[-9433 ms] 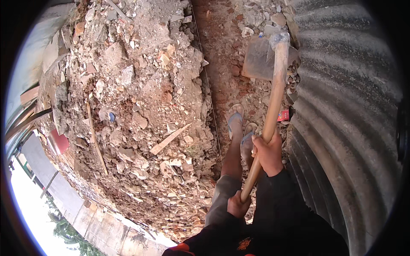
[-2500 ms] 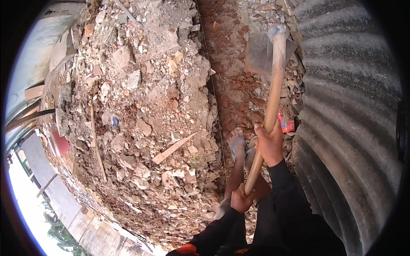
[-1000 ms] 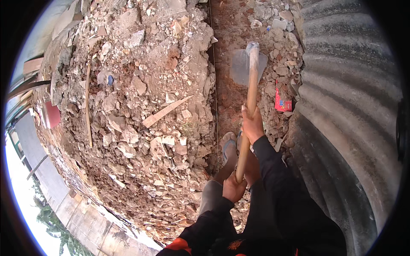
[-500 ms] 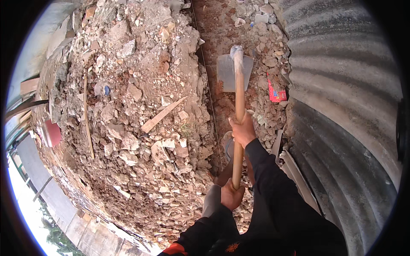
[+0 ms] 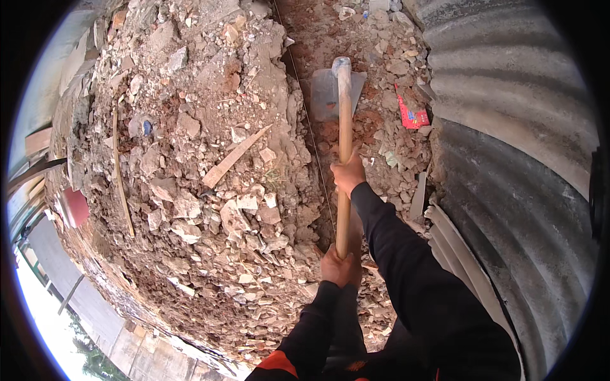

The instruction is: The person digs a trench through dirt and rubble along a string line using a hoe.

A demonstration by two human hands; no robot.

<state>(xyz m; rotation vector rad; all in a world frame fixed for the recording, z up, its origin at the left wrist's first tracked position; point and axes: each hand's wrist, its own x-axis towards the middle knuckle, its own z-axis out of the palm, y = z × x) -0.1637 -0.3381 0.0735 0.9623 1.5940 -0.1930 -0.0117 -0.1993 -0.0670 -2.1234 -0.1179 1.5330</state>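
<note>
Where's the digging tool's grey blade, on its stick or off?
On: the grey blade joins the far end of the wooden handle, which the left hand and right hand grip.

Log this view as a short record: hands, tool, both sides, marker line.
Left hand: closed around the lower end of the wooden handle
Right hand: gripping it higher up, nearer the blade
Tool: hoe, flat grey blade over reddish soil; contact unclear
Left side: rubble heap, pointed wood strip on it
Right side: corrugated sheets, red packet nearby
Line: thin string along the heap's edge
</note>
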